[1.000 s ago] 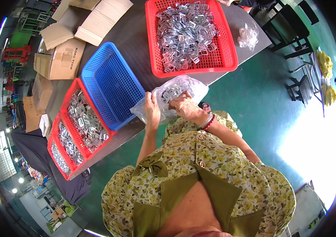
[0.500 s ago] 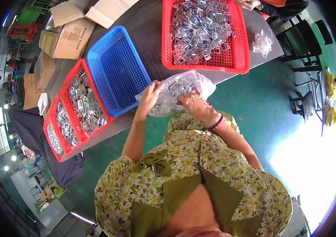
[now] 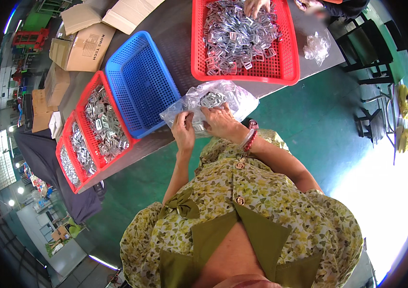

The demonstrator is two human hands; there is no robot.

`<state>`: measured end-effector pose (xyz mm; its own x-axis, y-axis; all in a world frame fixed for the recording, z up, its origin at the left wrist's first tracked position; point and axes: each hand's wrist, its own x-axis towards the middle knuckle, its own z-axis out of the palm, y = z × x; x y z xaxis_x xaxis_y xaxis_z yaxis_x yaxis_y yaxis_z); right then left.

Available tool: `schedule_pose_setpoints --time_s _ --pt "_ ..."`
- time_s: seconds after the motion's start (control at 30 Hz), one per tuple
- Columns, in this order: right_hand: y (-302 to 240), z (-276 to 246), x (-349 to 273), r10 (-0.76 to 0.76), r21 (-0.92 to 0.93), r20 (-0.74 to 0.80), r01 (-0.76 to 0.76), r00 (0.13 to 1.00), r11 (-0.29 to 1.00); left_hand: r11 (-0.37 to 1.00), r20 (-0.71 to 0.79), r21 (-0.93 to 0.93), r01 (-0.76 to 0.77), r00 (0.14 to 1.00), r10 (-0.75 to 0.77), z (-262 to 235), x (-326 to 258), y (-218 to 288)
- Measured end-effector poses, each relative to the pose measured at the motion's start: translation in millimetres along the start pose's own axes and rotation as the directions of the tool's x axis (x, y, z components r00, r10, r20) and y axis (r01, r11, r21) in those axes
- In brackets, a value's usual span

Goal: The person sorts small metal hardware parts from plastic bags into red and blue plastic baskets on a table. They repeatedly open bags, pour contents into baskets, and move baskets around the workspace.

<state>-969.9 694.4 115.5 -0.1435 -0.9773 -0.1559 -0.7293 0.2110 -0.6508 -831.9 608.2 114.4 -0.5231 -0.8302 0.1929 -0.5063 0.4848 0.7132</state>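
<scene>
A clear plastic bag (image 3: 244, 100) with silvery metal buckles (image 3: 212, 100) inside lies at the table's near edge, in front of my body. My left hand (image 3: 183, 130) pinches the near left part of the bag, fingers bent against the film. Close beside it, my right hand (image 3: 224, 124) grips the near side of the bag with curled fingers, just below the visible buckles. Some of its fingertips are hidden by the plastic. A blue perforated basket (image 3: 139, 81) stands left of the bag, with no parts in it. Beyond the bag, a large red basket (image 3: 290, 57) holds many similar buckles.
Smaller red baskets (image 3: 99, 165) with metal parts line the table's left side. Open cardboard boxes (image 3: 88, 48) stand behind them. Crumpled clear plastic (image 3: 317, 48) lies at the right corner. Another person's hand (image 3: 256, 6) reaches into the large red basket. Dark chairs (image 3: 367, 48) stand at right.
My left hand has shifted down to the bag's near edge. My right hand has moved left and nearer, off the buckles. Another person's hand has come into the large red basket.
</scene>
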Motion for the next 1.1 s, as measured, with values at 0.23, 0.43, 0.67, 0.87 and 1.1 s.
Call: schedule_pose_setpoints --time_s 0.23,0.43,0.67,0.87,1.1 --pt "19.0 25.8 10.9 0.103 0.131 0.033 -0.106 0.994 0.986 0.988 0.064 -0.002 0.151 0.986 -0.151 -3.3 5.7 0.7" --pt "14.4 3.7 10.2 0.142 0.061 0.124 -0.150 0.982 0.987 0.996 0.235 0.085 -0.023 0.972 0.002 -16.8 26.8 -21.2" --pt "24.4 2.2 8.9 0.121 0.042 0.290 -0.138 0.949 0.989 0.978 0.691 -0.154 -0.139 0.692 0.207 -52.3 62.3 -52.0" --pt "14.5 -6.5 14.9 0.144 0.030 0.379 -0.168 0.914 0.985 0.968 0.939 0.047 -0.248 0.342 0.042 -65.6 121.3 5.2" --pt "9.5 5.3 21.9 0.078 -0.090 0.217 -0.060 0.973 0.994 0.995 0.772 -0.047 -0.088 0.629 0.093 -53.5 94.3 10.9"
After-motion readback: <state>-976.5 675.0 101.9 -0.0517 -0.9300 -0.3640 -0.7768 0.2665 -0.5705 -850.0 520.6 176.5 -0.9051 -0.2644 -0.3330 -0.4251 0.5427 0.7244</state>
